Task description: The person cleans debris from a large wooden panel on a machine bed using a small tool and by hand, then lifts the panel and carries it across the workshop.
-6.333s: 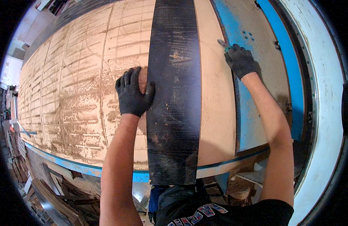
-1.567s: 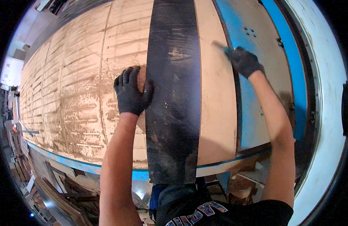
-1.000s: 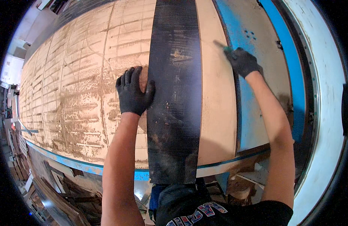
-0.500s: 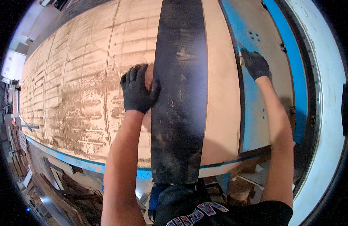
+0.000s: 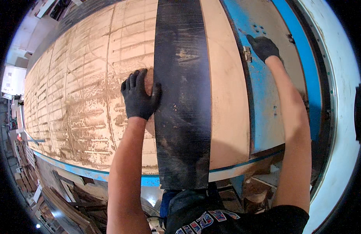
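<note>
left hand (image 5: 139,96) spreading wide at ten o'clock, thumb lapping dark board (image 5: 183,132) running twelve to six; right hand (image 5: 265,47) sitting at two, grip unclear; small piece (image 5: 248,54) lying at its eight; board possibly slipping if thumb pressing lightly.

Only lettering (image 5: 207,221) I can pick out from where I'm standing is on the front of the black T-shirt (image 5: 272,218), bottom centre of the frame. Chunky block letters, pale outlines, busy red-and-blue fill, running on a slant up toward the right. Bottom edge cuts off the lower left end, so it's only partly visible. Black board (image 5: 182,136) mid-frame has pale scuffs, can't tell if any are print.
</note>
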Demonstrator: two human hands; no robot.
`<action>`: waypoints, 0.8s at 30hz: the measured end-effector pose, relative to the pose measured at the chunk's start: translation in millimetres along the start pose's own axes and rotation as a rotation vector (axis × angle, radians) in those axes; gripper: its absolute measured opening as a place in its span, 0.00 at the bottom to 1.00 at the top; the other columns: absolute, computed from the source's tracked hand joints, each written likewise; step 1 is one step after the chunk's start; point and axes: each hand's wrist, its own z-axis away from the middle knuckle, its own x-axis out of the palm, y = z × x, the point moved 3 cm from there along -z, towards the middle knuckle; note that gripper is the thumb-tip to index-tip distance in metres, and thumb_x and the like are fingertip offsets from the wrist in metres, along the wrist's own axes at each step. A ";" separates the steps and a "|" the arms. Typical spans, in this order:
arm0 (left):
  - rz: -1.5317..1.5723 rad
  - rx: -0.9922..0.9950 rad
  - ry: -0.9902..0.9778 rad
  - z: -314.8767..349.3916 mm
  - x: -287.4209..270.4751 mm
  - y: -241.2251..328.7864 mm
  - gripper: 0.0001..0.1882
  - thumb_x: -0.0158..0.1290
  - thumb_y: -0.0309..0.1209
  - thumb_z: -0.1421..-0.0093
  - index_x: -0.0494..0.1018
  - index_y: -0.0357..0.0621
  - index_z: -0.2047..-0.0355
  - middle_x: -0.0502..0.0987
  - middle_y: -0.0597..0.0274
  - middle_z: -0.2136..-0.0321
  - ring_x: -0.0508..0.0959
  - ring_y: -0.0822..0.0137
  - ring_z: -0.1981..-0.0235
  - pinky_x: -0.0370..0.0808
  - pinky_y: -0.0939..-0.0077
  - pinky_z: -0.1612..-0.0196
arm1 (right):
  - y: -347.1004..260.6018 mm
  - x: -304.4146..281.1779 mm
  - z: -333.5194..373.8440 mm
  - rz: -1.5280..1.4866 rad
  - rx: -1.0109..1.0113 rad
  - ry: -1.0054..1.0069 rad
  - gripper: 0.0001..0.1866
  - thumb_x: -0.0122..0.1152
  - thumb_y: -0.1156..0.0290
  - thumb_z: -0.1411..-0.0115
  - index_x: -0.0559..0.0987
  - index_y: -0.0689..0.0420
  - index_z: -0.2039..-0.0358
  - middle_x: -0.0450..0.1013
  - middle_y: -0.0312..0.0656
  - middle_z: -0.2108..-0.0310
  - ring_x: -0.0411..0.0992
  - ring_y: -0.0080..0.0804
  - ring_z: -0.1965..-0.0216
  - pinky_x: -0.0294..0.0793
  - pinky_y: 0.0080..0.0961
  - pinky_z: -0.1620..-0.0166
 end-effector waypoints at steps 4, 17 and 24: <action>0.002 0.013 0.017 -1.0 -3.9 2.2 0.30 0.54 0.47 0.45 0.67 0.44 0.45 0.70 0.49 0.48 0.66 0.50 0.43 0.56 0.53 0.40 | -23.6 -3.2 27.3 -0.097 -0.010 -0.114 0.37 0.38 0.35 0.39 0.81 0.56 0.60 0.75 0.54 0.57 0.72 0.53 0.55 0.69 0.42 0.49; 0.030 -0.006 0.003 1.0 -1.2 -2.6 0.31 0.54 0.47 0.45 0.66 0.44 0.45 0.69 0.48 0.47 0.65 0.52 0.42 0.55 0.53 0.39 | -24.9 9.9 35.3 -0.578 -0.305 0.322 0.34 0.45 0.40 0.38 0.77 0.64 0.70 0.70 0.54 0.76 0.68 0.46 0.72 0.68 0.37 0.61; 0.027 0.001 0.017 -0.9 -5.2 1.1 0.30 0.53 0.47 0.45 0.67 0.44 0.45 0.69 0.48 0.48 0.66 0.52 0.43 0.55 0.53 0.39 | -17.1 12.9 34.9 -1.155 -0.003 0.058 0.26 0.56 0.43 0.41 0.79 0.56 0.77 0.74 0.38 0.81 0.71 0.24 0.79 0.70 0.26 0.73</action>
